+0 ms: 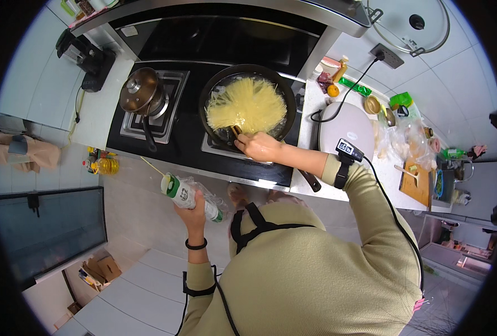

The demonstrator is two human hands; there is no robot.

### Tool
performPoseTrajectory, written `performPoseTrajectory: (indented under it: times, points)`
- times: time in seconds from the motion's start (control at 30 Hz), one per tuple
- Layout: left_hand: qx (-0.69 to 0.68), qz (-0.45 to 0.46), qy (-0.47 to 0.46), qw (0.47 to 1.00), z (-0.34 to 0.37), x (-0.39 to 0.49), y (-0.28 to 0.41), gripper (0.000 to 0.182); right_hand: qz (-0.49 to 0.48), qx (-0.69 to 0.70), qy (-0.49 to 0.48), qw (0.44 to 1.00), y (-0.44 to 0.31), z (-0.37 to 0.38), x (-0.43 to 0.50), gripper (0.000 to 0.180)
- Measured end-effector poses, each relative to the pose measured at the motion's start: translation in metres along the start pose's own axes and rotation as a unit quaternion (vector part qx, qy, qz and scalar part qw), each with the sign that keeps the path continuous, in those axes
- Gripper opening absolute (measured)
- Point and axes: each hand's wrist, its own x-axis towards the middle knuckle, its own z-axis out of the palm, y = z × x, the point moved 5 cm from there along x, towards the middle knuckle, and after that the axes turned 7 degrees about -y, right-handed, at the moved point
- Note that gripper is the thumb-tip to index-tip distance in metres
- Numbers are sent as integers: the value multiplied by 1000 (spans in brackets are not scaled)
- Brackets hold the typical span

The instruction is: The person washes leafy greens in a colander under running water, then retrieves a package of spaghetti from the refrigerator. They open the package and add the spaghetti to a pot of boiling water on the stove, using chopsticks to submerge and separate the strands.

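Dry yellow noodles (pixel 248 103) are fanned out in a dark wok (pixel 290 98) of water on the right burner. Above the wok's near side, my right hand (pixel 259 146) is closed around what look like brown chopsticks (pixel 235 130), their tips among the noodles. My left hand (pixel 191 214) grips a white and green noodle package (pixel 185 197) in front of the stove, below the counter's edge. One pale noodle strand (pixel 151 165) sticks out from its end. The wok's handle (pixel 311 181) points toward me, partly under my right forearm.
A saucepan (pixel 141 90) with a glass lid stands on the left burner, its handle over the cooktop (pixel 181 138). A pale round electric appliance (pixel 345 126) sits right of the stove, its cord crossing the counter. Farther right are plastic bags (pixel 412 138) and a cutting board (pixel 416 185).
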Motion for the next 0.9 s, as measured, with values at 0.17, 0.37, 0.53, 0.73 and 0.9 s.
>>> performPoseTrajectory:
  times: [0.17, 0.37, 0.53, 0.73, 0.9]
  points:
    - [-4, 8, 13, 1000, -1, -1, -1, 27, 63, -30, -23, 997, 20, 16, 5, 41]
    - [-5, 9, 5, 1000, 0, 1, -3, 30, 141, -21, -49, 989, 49, 10, -7, 40]
    - [2, 3, 9, 1000, 4, 1, -5, 30, 234, 182, 91, 951, 92, -18, -39, 41]
    - [16, 15, 1, 1000, 8, 4, -2, 30, 388, 515, 257, 720, 161, -48, -103, 22]
    - [6, -5, 1, 1000, 11, 7, -2, 31, 471, 523, 213, 678, 185, -48, -135, 22]
